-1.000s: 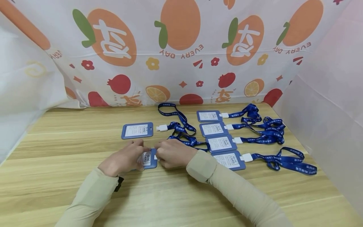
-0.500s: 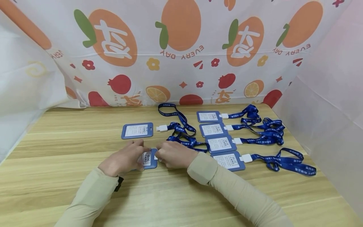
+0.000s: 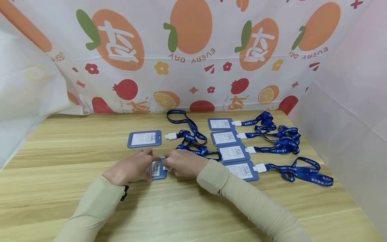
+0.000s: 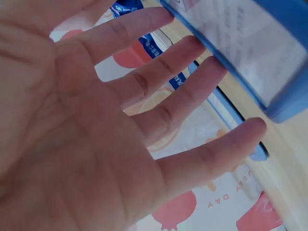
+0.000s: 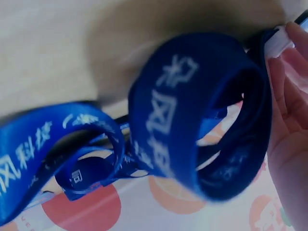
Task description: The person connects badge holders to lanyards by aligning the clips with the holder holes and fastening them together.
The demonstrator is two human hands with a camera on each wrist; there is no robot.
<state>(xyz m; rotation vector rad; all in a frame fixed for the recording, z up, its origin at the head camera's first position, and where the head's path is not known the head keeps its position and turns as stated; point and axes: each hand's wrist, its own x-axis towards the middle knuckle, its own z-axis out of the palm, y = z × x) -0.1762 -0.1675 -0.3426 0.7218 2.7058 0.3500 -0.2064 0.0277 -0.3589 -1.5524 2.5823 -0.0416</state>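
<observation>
My left hand [image 3: 133, 168] spans a blue ID card holder [image 3: 158, 172] on the table, thumb at its near edge and fingers along its far edge. Its left part is hidden under that hand. In the left wrist view, the fingertips [image 4: 211, 67] meet the holder's blue rim. At the holder's slotted right end, my right hand [image 3: 184, 163] pinches a white plastic clip [image 5: 278, 43]. From this clip a blue printed lanyard [image 5: 166, 110] loops out in the right wrist view. The join between clip and slot is mostly covered by fingers.
Farther back lies a loose card holder [image 3: 144, 138], with the white clip [image 3: 171, 136] of another lanyard [image 3: 191, 126] apart from its right end. Several holders with lanyards are stacked in a column at the right, including the nearest card holder [image 3: 242, 170]. A fruit-print cloth [image 3: 193, 77] hangs behind the wooden table [image 3: 181, 215].
Both hands stay at the same card holder, the right fingers shifting only slightly at the clip. The head view has drifted a little; everything else lies as before.
</observation>
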